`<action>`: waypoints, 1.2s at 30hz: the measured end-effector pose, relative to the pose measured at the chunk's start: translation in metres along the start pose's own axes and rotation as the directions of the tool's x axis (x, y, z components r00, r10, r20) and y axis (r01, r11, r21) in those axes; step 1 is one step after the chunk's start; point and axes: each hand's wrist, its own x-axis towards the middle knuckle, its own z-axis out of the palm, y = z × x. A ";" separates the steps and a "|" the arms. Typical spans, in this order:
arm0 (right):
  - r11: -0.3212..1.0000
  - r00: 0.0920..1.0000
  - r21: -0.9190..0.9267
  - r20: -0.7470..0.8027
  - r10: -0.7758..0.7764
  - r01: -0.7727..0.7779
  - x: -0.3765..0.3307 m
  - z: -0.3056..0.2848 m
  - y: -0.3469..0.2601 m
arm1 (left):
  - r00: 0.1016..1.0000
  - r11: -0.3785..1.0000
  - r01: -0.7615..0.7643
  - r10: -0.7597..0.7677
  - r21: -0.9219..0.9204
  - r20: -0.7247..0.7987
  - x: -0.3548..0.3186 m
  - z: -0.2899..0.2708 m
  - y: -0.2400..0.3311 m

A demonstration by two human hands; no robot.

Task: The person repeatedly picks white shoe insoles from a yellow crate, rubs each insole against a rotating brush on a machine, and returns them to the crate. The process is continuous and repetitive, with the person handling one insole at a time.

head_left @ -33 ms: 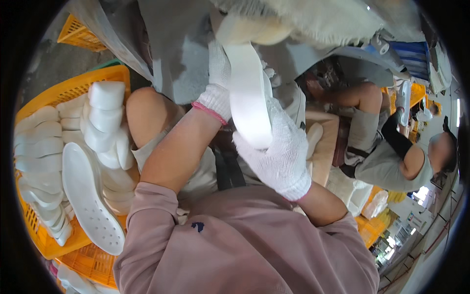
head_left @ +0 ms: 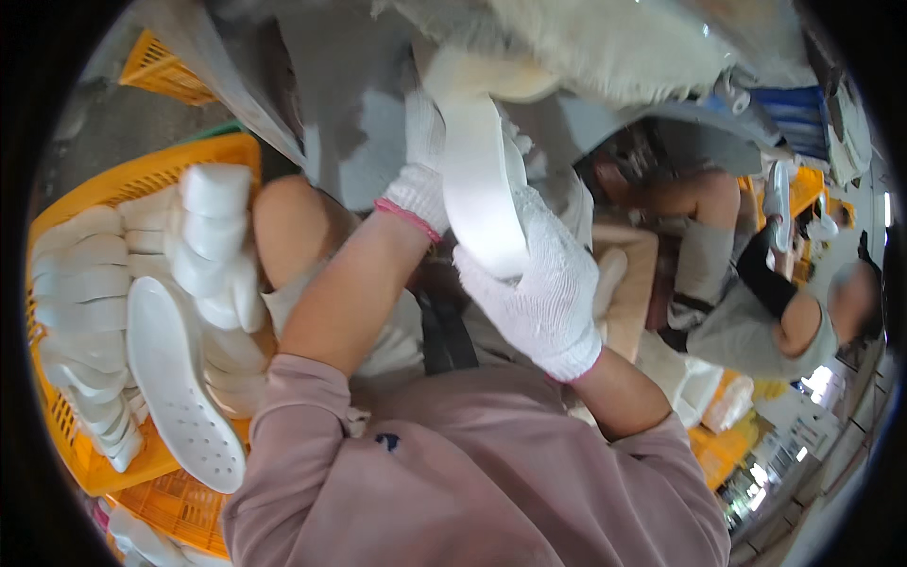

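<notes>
A white, curved shoe sole (head_left: 482,203) is held lengthwise in front of me, its smooth outer side turned up. My right hand (head_left: 543,283), in a white knitted glove, grips the near end, thumb on one side and fingers round the other. My left hand (head_left: 424,142), gloved too, is closed along the left edge further up; its fingertips are partly hidden. The sole's far end meets a rounded cream-coloured piece (head_left: 496,74) under a shaggy, pale fibrous covering (head_left: 605,52). Whether they touch I cannot tell.
At my left, an orange crate (head_left: 71,463) holds stacked white soles, one perforated sole (head_left: 184,383) leaning on top. Another orange crate (head_left: 170,71) stands further back. To my right sits a co-worker (head_left: 756,326) holding a pale piece. Grey sheeting (head_left: 354,142) hangs ahead.
The sole has tipped slightly, showing more of its right rim. Both hands keep their hold. The whole view has shifted a little.
</notes>
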 end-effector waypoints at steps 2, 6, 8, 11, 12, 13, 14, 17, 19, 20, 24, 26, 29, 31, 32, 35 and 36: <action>0.995 0.991 -0.025 -0.082 -0.101 0.099 0.020 0.009 0.005 | 0.998 0.997 -0.066 0.066 0.028 -0.024 0.005 -0.005 0.007; 0.990 0.988 0.079 -0.115 -0.107 0.117 0.029 0.009 0.012 | 0.974 0.946 -0.204 0.221 0.251 -0.045 0.023 -0.018 0.013; 0.995 0.991 0.098 -0.131 -0.020 0.033 0.026 0.016 0.015 | 0.966 0.887 -0.232 0.259 0.399 -0.013 0.029 -0.023 0.013; 0.992 0.977 -0.037 -0.171 -0.128 0.124 0.044 0.032 0.027 | 0.940 0.849 -0.318 0.342 0.422 0.021 0.026 -0.024 0.019; 0.984 0.969 -0.079 -0.174 -0.173 0.161 0.053 0.036 0.029 | 0.948 0.874 -0.277 0.316 0.399 -0.032 0.022 -0.022 0.023; 0.997 0.989 0.029 -0.133 -0.068 0.073 0.058 0.037 0.029 | 0.958 0.904 -0.211 0.267 0.371 -0.105 0.017 -0.021 0.028; 0.994 0.990 0.055 -0.111 -0.084 0.090 0.056 0.036 0.029 | 0.962 0.938 -0.117 0.188 0.325 -0.197 0.012 -0.018 0.031; 0.966 0.993 0.252 -0.082 0.085 -0.062 0.046 0.029 0.019 | 0.985 0.752 -0.043 0.140 0.658 -0.096 -0.002 -0.015 0.035; 0.991 0.978 0.130 -0.203 0.053 -0.026 0.050 0.031 0.018 | 0.979 0.995 0.092 -0.081 0.049 -0.189 -0.006 -0.013 0.025; 0.992 0.974 0.120 -0.219 0.059 -0.033 0.056 0.029 0.014 | 0.905 0.618 -0.316 0.425 0.720 0.032 -0.005 -0.014 0.018; 0.983 0.991 0.141 -0.041 0.127 -0.120 0.077 0.032 0.016 | 0.927 0.934 -0.355 0.349 -0.024 -0.139 0.000 -0.019 -0.016; 0.979 0.994 0.170 0.042 0.104 -0.110 0.056 0.019 0.013 | 1.000 0.929 -0.008 0.001 -0.369 -0.019 0.005 -0.019 -0.022; 0.967 0.945 -0.223 0.325 -0.044 0.122 0.007 -0.007 0.003 | 0.969 0.959 0.123 -0.172 -0.256 -0.179 0.011 -0.007 -0.005; 0.995 0.984 -0.088 0.169 0.056 -0.041 0.001 -0.005 -0.001 | 0.979 0.974 0.129 -0.155 -0.185 -0.134 0.013 0.010 0.020; 0.990 0.985 -0.140 0.170 -0.010 0.034 0.019 -0.005 -0.002 | 0.996 0.985 0.039 -0.053 -0.168 -0.077 0.016 0.018 0.036; 0.971 0.961 0.078 0.141 -0.236 0.227 0.071 -0.005 0.006 | 0.996 0.967 0.011 -0.034 -0.255 -0.086 0.005 0.032 0.052; 0.966 0.949 -0.169 0.280 -0.144 0.196 0.054 -0.018 -0.004 | 0.991 0.950 0.035 -0.072 -0.310 -0.109 -0.004 0.033 0.047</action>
